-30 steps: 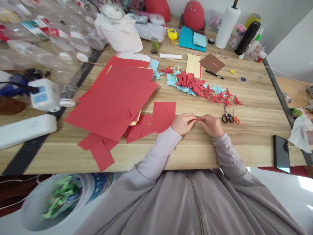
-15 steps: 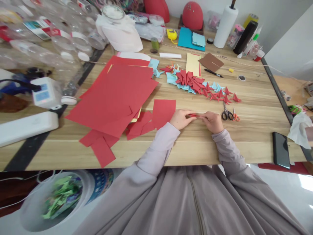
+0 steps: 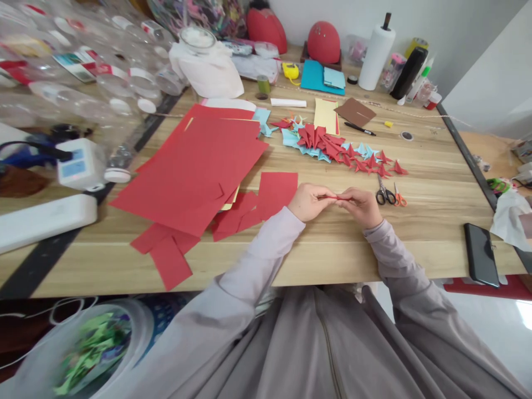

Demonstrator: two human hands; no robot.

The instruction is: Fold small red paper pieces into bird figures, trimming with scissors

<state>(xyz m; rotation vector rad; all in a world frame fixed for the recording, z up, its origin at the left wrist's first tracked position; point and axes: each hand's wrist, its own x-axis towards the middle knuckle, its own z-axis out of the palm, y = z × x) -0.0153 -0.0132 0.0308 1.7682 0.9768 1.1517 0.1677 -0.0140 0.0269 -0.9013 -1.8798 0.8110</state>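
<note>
Between my fingertips is a small folded piece of red paper (image 3: 337,198), mostly hidden by the fingers. My left hand (image 3: 311,201) pinches it from the left, and my right hand (image 3: 359,206) pinches it from the right, the fingertips almost meeting. Just left of my left hand lies a red paper square (image 3: 277,195). Beyond both hands stretches a row of folded red paper cranes (image 3: 332,145) with light blue ones among them. Black-handled scissors (image 3: 385,194) and small orange scissors (image 3: 399,197) lie right of my right hand.
Large red sheets (image 3: 195,172) and red scraps (image 3: 170,260) cover the table's left part. Plastic bottles (image 3: 112,83) crowd the far left. A phone (image 3: 481,254) lies near the right edge. A bin of green scraps (image 3: 93,349) stands below the table's left front.
My fingertips have come closer together, and less of the red paper shows between them. The view has shifted slightly.
</note>
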